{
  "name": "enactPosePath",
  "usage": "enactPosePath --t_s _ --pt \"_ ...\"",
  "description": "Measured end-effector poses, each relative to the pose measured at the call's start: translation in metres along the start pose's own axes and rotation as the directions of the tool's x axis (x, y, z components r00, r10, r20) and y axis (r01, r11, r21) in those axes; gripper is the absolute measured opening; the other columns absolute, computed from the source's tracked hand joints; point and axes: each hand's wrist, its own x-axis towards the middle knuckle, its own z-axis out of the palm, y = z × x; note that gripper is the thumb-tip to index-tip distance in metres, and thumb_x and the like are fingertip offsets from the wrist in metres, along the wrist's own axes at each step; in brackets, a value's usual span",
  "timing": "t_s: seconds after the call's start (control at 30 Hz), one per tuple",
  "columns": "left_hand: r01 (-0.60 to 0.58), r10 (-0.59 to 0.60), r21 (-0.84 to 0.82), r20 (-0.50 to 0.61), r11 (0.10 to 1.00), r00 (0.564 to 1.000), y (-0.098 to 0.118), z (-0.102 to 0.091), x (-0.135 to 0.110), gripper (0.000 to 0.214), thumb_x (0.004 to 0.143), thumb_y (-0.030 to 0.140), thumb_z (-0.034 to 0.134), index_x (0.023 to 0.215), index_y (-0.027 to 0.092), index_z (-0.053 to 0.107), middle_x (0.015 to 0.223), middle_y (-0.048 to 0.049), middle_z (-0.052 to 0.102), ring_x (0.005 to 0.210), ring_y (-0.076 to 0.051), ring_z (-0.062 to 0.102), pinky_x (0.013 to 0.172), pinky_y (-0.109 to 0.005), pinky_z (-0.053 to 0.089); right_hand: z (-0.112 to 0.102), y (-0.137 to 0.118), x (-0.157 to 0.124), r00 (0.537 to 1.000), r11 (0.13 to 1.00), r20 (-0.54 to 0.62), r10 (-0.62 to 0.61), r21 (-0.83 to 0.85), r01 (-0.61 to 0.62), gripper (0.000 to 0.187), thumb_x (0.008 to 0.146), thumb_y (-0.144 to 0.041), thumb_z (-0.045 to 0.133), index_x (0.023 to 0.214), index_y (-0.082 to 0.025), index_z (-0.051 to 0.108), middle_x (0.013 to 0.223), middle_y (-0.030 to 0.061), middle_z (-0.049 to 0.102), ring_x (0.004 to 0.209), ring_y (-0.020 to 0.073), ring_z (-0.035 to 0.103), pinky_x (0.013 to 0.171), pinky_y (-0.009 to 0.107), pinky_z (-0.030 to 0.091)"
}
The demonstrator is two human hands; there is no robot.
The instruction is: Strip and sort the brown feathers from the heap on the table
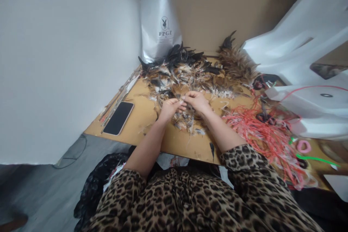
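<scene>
A heap of brown, black and white feathers covers the far middle of a tan wooden table. My left hand and my right hand meet at the near edge of the heap, fingers curled and pinched together on a small bunch of feathers. More loose feathers lie under my wrists. Both forearms rest over the table's front edge.
A black phone lies at the table's left. Red strings pile up on the right beside a pink ring and green strips. A white bag stands at the back. White foam sheets stack at right.
</scene>
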Motion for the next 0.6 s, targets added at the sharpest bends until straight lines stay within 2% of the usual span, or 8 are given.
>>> enactPosePath --t_s 0.17,0.3,0.43,0.6 --pt "-0.044 0.044 0.027 -0.017 0.999 0.999 0.003 0.0 -0.001 0.023 0.065 0.033 0.067 0.067 0.011 0.063 0.068 -0.0059 0.066 0.05 -0.008 0.057 0.047 -0.02 0.041 0.006 0.0 0.001 0.999 0.999 -0.029 -0.034 0.008 0.034 0.024 0.058 -0.037 0.071 0.06 -0.016 0.058 0.054 -0.0037 0.054 0.049 0.0068 0.042 0.052 0.022 0.034" --pt "-0.098 0.09 -0.051 -0.143 0.994 0.986 0.006 -0.006 0.002 0.02 0.066 0.031 0.066 0.068 0.012 0.062 0.068 -0.0047 0.066 0.049 -0.006 0.055 0.046 -0.018 0.038 0.005 0.005 0.007 0.996 1.0 -0.088 -0.021 0.016 0.022 0.027 0.061 -0.041 0.067 0.071 -0.016 0.062 0.053 -0.004 0.053 0.046 0.0065 0.038 0.049 0.022 0.032" --pt "-0.123 0.059 -0.213 -0.285 0.969 0.957 0.006 -0.015 0.008 0.017 0.067 0.028 0.066 0.07 0.013 0.061 0.068 -0.0024 0.066 0.051 -0.003 0.054 0.046 -0.014 0.036 -0.007 0.013 0.015 0.99 0.967 -0.108 -0.092 -0.245 0.063 0.024 0.063 -0.038 0.063 0.068 -0.015 0.064 0.059 -0.0004 0.059 0.052 0.009 0.045 0.053 0.023 0.036" --pt "-0.107 0.025 -0.249 -0.312 0.963 0.95 0.005 -0.016 0.011 0.016 0.069 0.027 0.065 0.073 0.013 0.06 0.07 -0.0023 0.066 0.051 -0.002 0.054 0.046 -0.013 0.035 -0.012 0.02 0.016 0.992 0.813 -0.022 -0.126 -0.575 0.091 0.027 0.066 -0.042 0.058 0.066 -0.016 0.065 0.057 0.0006 0.059 0.052 0.0107 0.046 0.051 0.024 0.033"
